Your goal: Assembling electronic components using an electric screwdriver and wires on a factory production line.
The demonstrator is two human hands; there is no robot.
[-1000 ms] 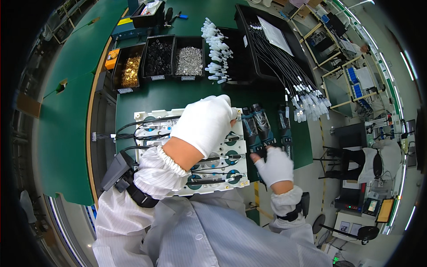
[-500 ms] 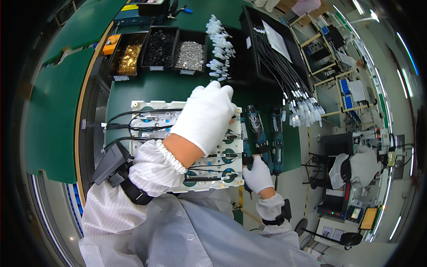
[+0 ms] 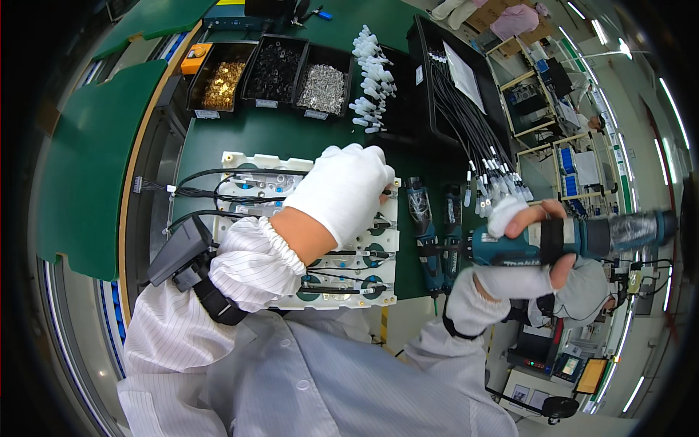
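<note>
My white-gloved left hand point(image 3: 341, 191) is closed over the upper right part of a white plastic frame point(image 3: 391, 282) fitted with black cables. Its fingers curl downward, and what they hold, if anything, is hidden. Out to the right, my gloved right hand point(image 3: 513, 282) grips a teal and black cordless screwdriver point(image 3: 502, 249), held sideways above the table's right side, its narrow end pointing left. Bare fingertips show around its body. Black cables point(image 3: 200, 193) run from the frame's left side. Two more such screwdrivers, a left one point(image 3: 424, 233) and a right one point(image 3: 452, 218), lie beside the frame.
Three black bins hold gold parts point(image 3: 224, 86), black parts point(image 3: 275, 73) and silver parts point(image 3: 322, 89) behind the frame. White-tipped pieces point(image 3: 373, 80) lie in a row beside them. A black tray point(image 3: 421, 44) at the back right holds cables reaching forward. Another person point(image 3: 582, 288) sits at the far right.
My right hand has lifted a screwdriver from beside the frame and carried it up and to the right. My left hand stays at the same part of the frame.
</note>
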